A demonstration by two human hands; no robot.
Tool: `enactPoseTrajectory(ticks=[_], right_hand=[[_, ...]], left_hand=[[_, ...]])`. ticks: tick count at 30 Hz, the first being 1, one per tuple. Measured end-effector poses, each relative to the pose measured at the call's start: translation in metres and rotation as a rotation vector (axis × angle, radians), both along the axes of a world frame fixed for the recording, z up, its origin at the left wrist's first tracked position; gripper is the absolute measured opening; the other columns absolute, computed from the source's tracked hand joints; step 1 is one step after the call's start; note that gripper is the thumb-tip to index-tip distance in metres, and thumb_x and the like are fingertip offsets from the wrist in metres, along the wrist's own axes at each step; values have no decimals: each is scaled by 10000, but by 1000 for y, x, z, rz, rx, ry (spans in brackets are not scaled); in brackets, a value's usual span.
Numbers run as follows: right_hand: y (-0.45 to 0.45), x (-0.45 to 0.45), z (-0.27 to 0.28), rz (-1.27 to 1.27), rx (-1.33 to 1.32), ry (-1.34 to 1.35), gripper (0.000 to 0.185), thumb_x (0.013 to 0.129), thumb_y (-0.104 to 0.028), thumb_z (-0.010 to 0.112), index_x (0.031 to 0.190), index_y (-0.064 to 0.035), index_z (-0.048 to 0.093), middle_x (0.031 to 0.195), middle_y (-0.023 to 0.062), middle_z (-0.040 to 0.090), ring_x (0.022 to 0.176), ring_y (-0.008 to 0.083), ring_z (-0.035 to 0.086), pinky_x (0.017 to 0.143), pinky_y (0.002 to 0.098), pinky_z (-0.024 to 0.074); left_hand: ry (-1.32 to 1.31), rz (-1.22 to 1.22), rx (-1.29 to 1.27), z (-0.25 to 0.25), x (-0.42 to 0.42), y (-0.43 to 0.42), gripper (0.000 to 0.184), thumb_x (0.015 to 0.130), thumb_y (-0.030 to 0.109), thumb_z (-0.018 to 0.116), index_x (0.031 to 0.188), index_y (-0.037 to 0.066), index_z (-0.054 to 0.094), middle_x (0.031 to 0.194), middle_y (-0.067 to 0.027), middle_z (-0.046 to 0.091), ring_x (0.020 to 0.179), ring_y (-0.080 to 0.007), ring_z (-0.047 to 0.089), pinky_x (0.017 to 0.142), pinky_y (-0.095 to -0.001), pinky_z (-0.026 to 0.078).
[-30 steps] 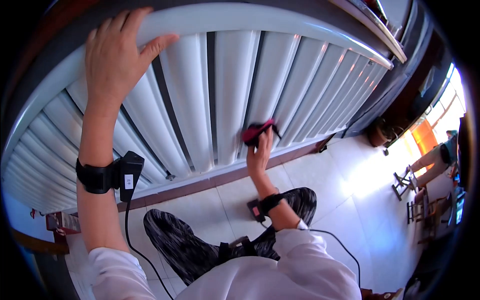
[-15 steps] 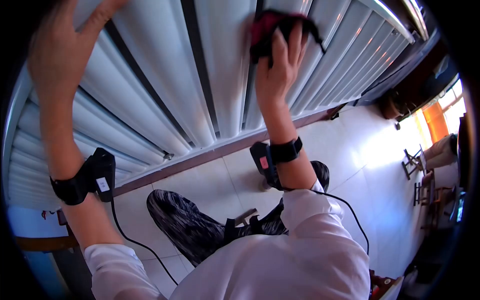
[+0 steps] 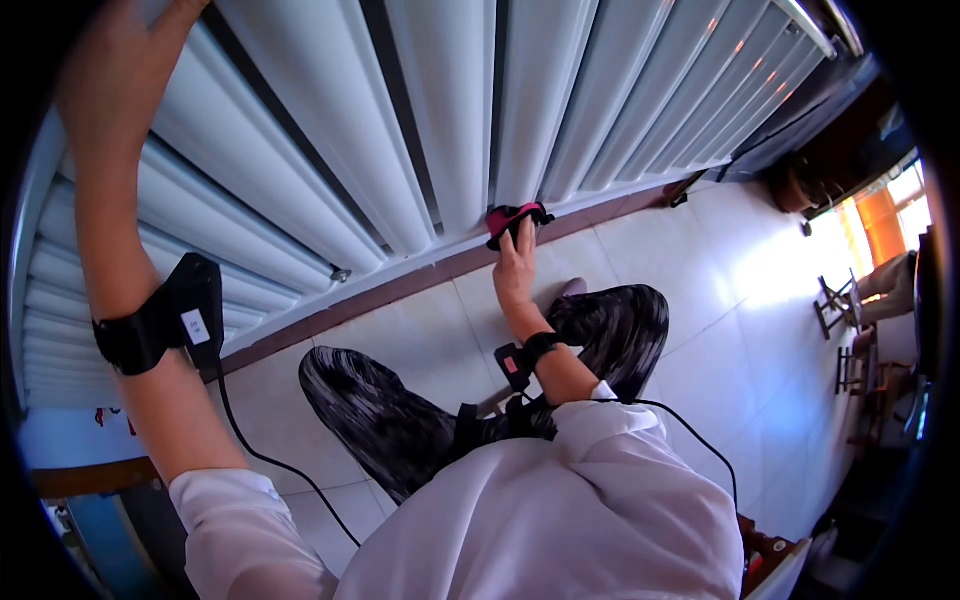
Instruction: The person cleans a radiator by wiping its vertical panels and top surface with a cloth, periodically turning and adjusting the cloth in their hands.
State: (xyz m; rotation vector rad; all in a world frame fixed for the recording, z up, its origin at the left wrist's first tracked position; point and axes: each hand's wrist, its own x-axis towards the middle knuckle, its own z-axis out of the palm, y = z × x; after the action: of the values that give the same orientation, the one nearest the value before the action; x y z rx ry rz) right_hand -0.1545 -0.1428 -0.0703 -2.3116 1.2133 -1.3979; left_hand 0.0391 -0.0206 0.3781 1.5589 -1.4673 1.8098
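My right hand (image 3: 515, 265) presses a pink and black cloth (image 3: 517, 222) against the bottom end of a slat on the white slatted radiator (image 3: 450, 120), near its lower rail. Its fingers lie over the cloth. At the upper left, my left hand (image 3: 115, 75) is against the radiator's top part; the thumb points up and right, while the other fingers are cut off by the frame edge or lost in the dark border. Both wrists wear black straps with small boxes and cables.
Pale floor tiles (image 3: 420, 340) lie below the radiator, around my bent knees. At the right are a brown pot (image 3: 790, 188), folding stools (image 3: 835, 305) and part of another person near a bright window. A wooden edge (image 3: 90, 477) shows at the lower left.
My right hand first went up the slats with the cloth, then came down to the lower rail. The view has shifted, so my left hand now sits nearer the upper left corner.
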Motion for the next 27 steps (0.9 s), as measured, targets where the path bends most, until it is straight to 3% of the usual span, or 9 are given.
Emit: enactPoseTrajectory(ticks=[4,6,9,10,12,17,20,22,27], right_hand=[[10,-40,32,102,178,106,405,717,42,527,1096,-66,617,1260,149,519,1096,334,529,891,397,451],[3,-57,49,303,850,394,324,739,-17,525,1028,-78,658,1069,144,630,988,313,596,841,379,477],[-8,-59,114,368,713,-299,303,745,-39,527,1020,-35,653,950,168,650,926,304,627,838,325,476],[0,-52,172,416,436,-464,323,747,-5,503,1045,-13,626,947,178,634,937,307,620,829,309,471],[-13,-42,264,503,-194,-417,399,715,54,516,1104,6,592,1094,137,597,1011,239,574,925,302,409],[-30,32,368,487,-699,-352,531,691,7,563,1215,-81,550,1447,213,260,1296,466,263,1060,489,256],[-28,52,338,398,-705,-119,478,740,-67,595,1215,-85,546,1499,181,143,1340,467,158,1078,541,207],[-19,62,285,271,-713,-174,319,694,-39,622,1005,-108,632,1336,177,433,1208,478,380,986,520,343],[-7,54,129,306,-458,-63,291,624,-49,658,903,-131,657,1342,109,387,1209,506,319,952,641,325]], left_hand=[[106,142,73,8,5,4,502,759,412,654,1072,31,562,1046,-157,588,991,-341,534,858,-403,386],[140,113,66,6,-10,5,510,760,424,649,1074,31,563,1048,-155,588,992,-340,533,858,-403,387],[177,115,59,6,-12,6,521,764,446,637,1074,33,563,1047,-153,588,993,-339,531,857,-404,388],[177,127,64,5,-9,4,523,765,450,634,1074,34,563,1046,-153,588,993,-339,530,857,-405,388],[143,142,38,3,2,0,523,769,458,627,1071,36,563,1043,-153,588,989,-341,531,855,-407,390],[56,128,-8,2,18,-4,522,771,465,626,1072,43,564,1045,-150,589,981,-339,537,849,-406,397],[151,76,0,1,3,-3,513,774,458,627,1076,49,564,1057,-148,588,988,-335,539,851,-403,401],[121,124,24,-1,-6,-3,499,773,435,636,1082,51,563,1064,-147,588,1007,-333,537,863,-401,399],[88,127,23,-5,-6,-5,491,773,410,645,1090,46,560,1071,-149,585,1022,-333,534,875,-399,396]])
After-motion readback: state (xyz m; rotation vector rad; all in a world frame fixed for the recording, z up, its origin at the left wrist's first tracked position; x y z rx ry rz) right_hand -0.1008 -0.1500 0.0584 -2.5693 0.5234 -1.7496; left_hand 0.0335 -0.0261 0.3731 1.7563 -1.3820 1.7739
